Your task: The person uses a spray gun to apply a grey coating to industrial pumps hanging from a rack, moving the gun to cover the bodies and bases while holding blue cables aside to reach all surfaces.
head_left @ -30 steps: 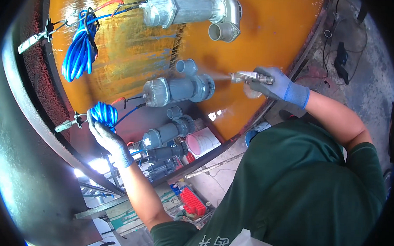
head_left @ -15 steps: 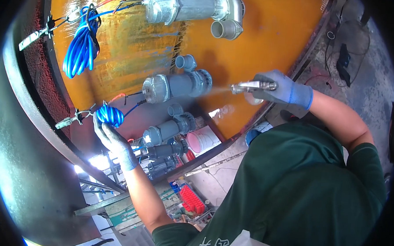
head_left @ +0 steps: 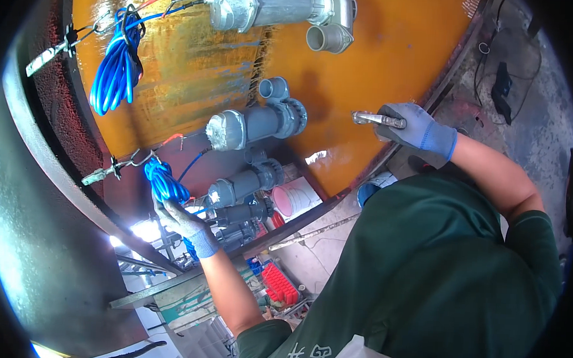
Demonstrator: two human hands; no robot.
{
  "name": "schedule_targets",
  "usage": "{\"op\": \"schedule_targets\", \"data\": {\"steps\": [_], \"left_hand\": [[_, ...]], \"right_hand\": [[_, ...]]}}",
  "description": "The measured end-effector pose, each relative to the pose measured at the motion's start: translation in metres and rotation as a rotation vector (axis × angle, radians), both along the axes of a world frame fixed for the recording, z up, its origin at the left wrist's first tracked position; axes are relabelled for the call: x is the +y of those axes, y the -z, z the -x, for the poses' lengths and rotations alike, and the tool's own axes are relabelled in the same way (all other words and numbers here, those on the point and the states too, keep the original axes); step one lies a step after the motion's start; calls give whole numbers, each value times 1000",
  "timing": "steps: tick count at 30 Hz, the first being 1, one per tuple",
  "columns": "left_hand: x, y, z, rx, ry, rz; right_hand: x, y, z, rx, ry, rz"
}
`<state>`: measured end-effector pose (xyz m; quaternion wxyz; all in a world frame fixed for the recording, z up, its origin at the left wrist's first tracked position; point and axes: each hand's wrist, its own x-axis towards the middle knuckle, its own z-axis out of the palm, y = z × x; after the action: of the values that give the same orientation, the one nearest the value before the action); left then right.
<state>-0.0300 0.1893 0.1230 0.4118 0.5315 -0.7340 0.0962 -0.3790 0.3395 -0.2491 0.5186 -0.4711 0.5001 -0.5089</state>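
Observation:
My gloved left hand point(head_left: 185, 224) holds the lower end of a coil of blue cable point(head_left: 166, 181), its fingertips partly hidden by the coil. The cable leads to a hanging grey pump point(head_left: 257, 125), whose left end looks brighter and shinier than its body. In my gloved right hand point(head_left: 413, 127) is a metal spray gun point(head_left: 378, 120), pointing left toward that pump with a gap between them. No mist shows at its nozzle.
Above hangs a silvery pump point(head_left: 268, 8) with another blue cable coil point(head_left: 115, 75). More grey pumps point(head_left: 245, 183) hang below. Behind stands an orange-yellow panel point(head_left: 369, 48). A pink-and-white bucket point(head_left: 292, 198), a red crate point(head_left: 280, 284) and a curved dark frame point(head_left: 51, 143) are nearby.
The spray mist between gun and pump is gone. My left hand has moved down and right, the coil now hanging longer and tilted. The right hand has shifted slightly right.

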Motion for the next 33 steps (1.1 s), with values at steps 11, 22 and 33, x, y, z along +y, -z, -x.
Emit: {"op": "schedule_targets", "data": {"steps": [11,22,33], "left_hand": [[8,-5,-79,226,68,-10],[-8,1,-117,258,-179,96],[-27,-3,-165,123,-262,77]], "right_hand": [[4,-20,7,-328,156,166],[23,-42,29,-199,61,252],[22,-63,29,32,63,480]]}}
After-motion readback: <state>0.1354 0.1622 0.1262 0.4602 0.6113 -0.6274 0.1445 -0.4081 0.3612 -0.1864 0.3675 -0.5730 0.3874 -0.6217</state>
